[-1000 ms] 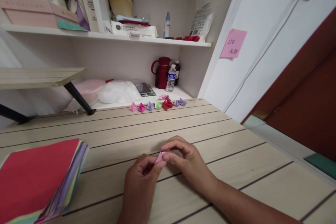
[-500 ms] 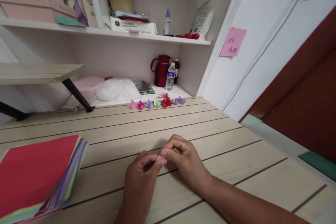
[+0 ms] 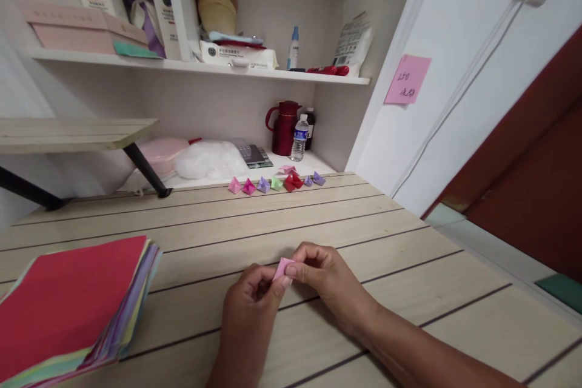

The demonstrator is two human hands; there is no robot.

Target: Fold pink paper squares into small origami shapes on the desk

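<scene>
A small folded piece of pink paper [image 3: 282,267] is pinched between my two hands, just above the wooden table [image 3: 200,297]. My left hand [image 3: 255,300] grips its lower edge between thumb and fingers. From the right, my right hand [image 3: 321,270] holds it with thumb and index finger; part of the paper hides behind the fingertips. Beyond my hands, several small folded paper boats stand in a row along the table's back edge, among them a red boat [image 3: 293,181], a green boat [image 3: 276,183] and a magenta boat [image 3: 248,187].
At the left lies a stack of coloured paper [image 3: 73,303], red on top. Behind the table, a shelf unit holds a dark red jug [image 3: 284,127], a water bottle [image 3: 299,138] and a white plastic bag [image 3: 210,159]. A small raised stand [image 3: 77,133] reaches in from the left.
The pink paper has turned up and shows more of its face between my fingertips. My thumbs have shifted slightly on it. The whole view has moved a little.
</scene>
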